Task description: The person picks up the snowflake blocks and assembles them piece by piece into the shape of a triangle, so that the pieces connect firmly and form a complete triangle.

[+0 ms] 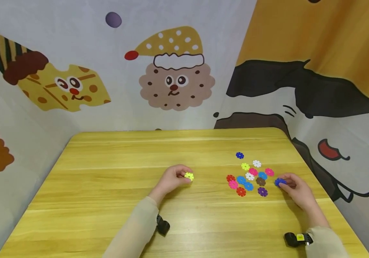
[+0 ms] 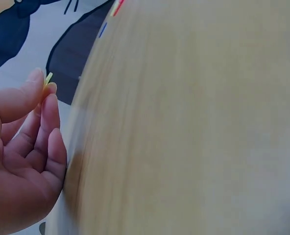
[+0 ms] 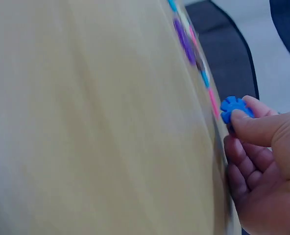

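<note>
Between thumb and fingertips, my left hand (image 1: 172,180) pinches a yellow notched disc (image 1: 189,176) near the middle of the table. In the left wrist view only the thin edge of that yellow disc (image 2: 48,78) shows past the thumb. On the right, my right hand (image 1: 297,191) holds a blue notched disc (image 1: 280,182) by thumb and fingers, just beside the scattered discs. The right wrist view shows the toothed rim of this blue disc (image 3: 233,106) clearly. Whether a second disc lies behind it I cannot tell.
Several flat notched discs lie loosely spread left of my right hand, among them a purple disc (image 1: 263,192), a brown disc (image 1: 260,181) and a dark blue disc (image 1: 240,155) farthest back. The wooden table (image 1: 107,172) meets a printed cloth wall (image 1: 123,107) behind.
</note>
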A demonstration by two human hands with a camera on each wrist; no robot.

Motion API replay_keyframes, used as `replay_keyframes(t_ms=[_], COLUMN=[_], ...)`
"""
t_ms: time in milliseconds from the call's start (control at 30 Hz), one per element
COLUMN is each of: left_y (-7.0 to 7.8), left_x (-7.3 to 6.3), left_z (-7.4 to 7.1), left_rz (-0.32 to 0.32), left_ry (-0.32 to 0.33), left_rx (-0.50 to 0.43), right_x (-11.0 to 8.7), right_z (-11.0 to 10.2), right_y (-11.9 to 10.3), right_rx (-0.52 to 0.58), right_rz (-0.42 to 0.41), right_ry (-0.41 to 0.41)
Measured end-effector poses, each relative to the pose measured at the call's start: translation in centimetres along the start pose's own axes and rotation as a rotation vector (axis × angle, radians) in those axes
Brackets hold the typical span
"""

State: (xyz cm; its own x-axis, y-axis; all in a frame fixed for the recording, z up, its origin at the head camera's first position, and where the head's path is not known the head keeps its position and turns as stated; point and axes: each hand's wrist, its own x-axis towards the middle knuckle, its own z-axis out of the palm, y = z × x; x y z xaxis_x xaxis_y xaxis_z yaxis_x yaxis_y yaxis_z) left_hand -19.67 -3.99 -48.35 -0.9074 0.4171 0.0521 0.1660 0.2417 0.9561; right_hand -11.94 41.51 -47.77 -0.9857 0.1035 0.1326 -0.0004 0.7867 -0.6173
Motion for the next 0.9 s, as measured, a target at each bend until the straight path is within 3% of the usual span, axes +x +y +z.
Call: replay_keyframes(t_ms=[133,400,600,900], left_y=[0.4,1.5,1.8,1.9], left_x=[-0.5,-1.7,-2.3,-2.7], left_z=[0.0,-0.1,0.2,0.7], left_rz=[0.002,-0.005,0.003,-0.014], left_ry=[0.020,0.026,0.016,-0.012], left_rx=[-0.019,-0.086,-0.142,-0.229], right_x=[0.2,1.7,1.9,1.5], right_z=[1.0,5.2,9.2,13.5], right_y=[-2.7,-9.7,-14.0,-17.9], right_rx=[0.081,0.303,0.414,0.490], right_rz=[0.000,-0.142,-0.141,-0.127], right_ry=[0.007,-0.031,-0.110,-0.163])
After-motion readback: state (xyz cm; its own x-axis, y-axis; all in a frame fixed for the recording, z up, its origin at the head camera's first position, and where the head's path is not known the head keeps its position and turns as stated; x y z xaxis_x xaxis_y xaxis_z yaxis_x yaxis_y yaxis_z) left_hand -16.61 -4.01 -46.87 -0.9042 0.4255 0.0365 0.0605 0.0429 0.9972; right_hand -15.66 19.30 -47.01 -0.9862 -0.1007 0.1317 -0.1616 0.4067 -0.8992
